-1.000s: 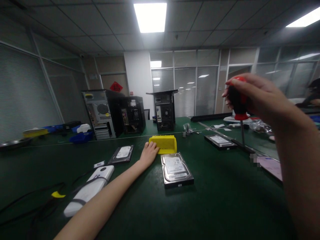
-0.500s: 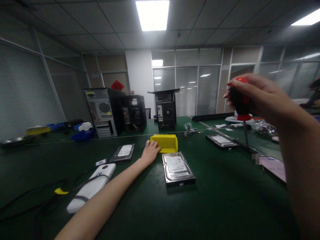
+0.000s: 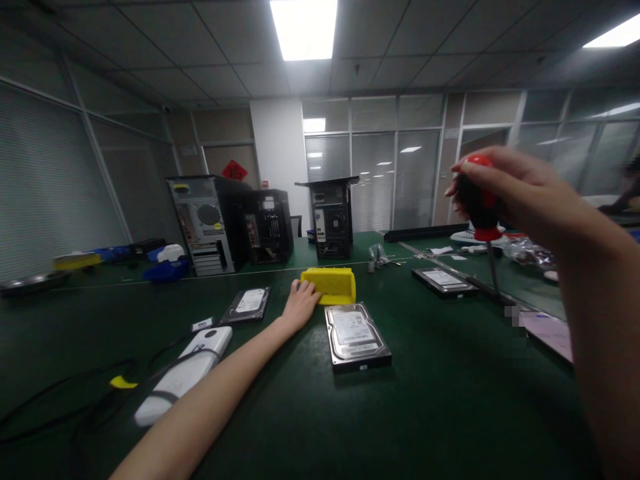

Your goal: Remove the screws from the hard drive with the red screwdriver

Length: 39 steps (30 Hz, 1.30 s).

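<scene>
My right hand [image 3: 500, 177] is wrapped round the red and black handle of a screwdriver [image 3: 487, 223], held upright above the right side of the table with its shaft pointing down. Its tip is hard to make out against the dark strip behind it. My left hand [image 3: 301, 303] is at the left end of a yellow plastic bin [image 3: 337, 285], with its thumb over the front and its fingers at the edge. Just in front of that bin lies a hard drive [image 3: 356, 335], label side up. A second hard drive [image 3: 249, 303] lies left of my left hand, and a third [image 3: 444, 280] lies left of the screwdriver shaft.
Three black computer cases [image 3: 213, 223] stand along the back. A white power strip [image 3: 185, 373] with dark cables lies at the left. Blue bins [image 3: 166, 270] sit farther back. A pink sheet [image 3: 547, 332] and clear plastic bags [image 3: 527, 252] are at the right.
Almost nothing differs. My right hand and the screwdriver have shifted very slightly; my left hand stays at the yellow bin.
</scene>
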Tool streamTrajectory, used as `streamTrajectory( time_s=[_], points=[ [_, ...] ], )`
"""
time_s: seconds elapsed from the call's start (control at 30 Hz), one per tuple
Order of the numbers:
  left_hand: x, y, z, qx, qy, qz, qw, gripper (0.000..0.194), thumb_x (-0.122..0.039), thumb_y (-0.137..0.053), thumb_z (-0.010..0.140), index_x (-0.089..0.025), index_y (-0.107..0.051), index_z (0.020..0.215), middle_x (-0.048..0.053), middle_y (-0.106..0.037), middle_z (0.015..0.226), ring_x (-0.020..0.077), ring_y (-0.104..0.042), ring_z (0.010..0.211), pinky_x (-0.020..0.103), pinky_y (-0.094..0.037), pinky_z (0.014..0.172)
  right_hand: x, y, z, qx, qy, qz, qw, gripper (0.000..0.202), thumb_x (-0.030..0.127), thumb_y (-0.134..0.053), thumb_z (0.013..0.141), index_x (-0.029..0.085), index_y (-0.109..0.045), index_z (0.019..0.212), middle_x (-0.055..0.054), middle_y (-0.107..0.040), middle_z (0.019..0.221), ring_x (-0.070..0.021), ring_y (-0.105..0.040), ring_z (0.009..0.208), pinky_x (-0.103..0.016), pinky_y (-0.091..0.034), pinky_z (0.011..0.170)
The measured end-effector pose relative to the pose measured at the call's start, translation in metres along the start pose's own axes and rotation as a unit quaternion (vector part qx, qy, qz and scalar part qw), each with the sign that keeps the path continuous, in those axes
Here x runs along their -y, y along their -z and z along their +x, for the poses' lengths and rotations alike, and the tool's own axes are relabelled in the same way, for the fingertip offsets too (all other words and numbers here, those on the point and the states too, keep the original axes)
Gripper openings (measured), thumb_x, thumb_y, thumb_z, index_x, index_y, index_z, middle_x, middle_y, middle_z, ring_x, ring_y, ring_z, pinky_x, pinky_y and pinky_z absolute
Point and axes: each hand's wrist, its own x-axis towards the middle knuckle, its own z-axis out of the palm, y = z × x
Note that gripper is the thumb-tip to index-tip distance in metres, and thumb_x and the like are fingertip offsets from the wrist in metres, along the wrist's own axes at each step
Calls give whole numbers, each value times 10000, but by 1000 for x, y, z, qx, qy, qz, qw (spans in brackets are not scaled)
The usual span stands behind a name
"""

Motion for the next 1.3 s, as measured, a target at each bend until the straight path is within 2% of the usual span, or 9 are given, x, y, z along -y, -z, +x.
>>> streamTrajectory(
  time_s=[0.33,0.57,0.77,1.3],
  points=[
    [-2,2,1,-28,-2,0,1000,147,-158,-494,852,-183,-637,872,84,-589,913,246,-485,931,438,-258,907,3,0,-2,-7,6,-4,1000,312,489,-600,759,247,-571,955,-45,-593,856,-136,-574,643,-285,-487,539],
    [-1,2,1,-48,-2,-2,999,144,-196,-487,869,-169,-628,881,85,-587,898,245,-487,923,436,-255,902,5,1,-3,1,18,-1,1000,270,456,-585,785,242,-563,949,-38,-587,850,-129,-573,650,-273,-489,542],
    [0,1,0,-55,-17,-8,998,162,-202,-496,868,-180,-645,808,73,-587,854,238,-489,892,431,-257,881,1,2,-2,16,21,-4,1000,271,458,-579,792,249,-561,963,-39,-588,856,-124,-574,645,-267,-489,545],
    [-2,5,1,-65,-44,-27,997,123,-213,-503,871,-187,-620,843,53,-598,854,221,-510,871,417,-255,867,-2,0,-1,36,27,-10,999,293,473,-566,801,243,-565,982,-41,-596,858,-125,-586,684,-224,-507,545]
  ],
)
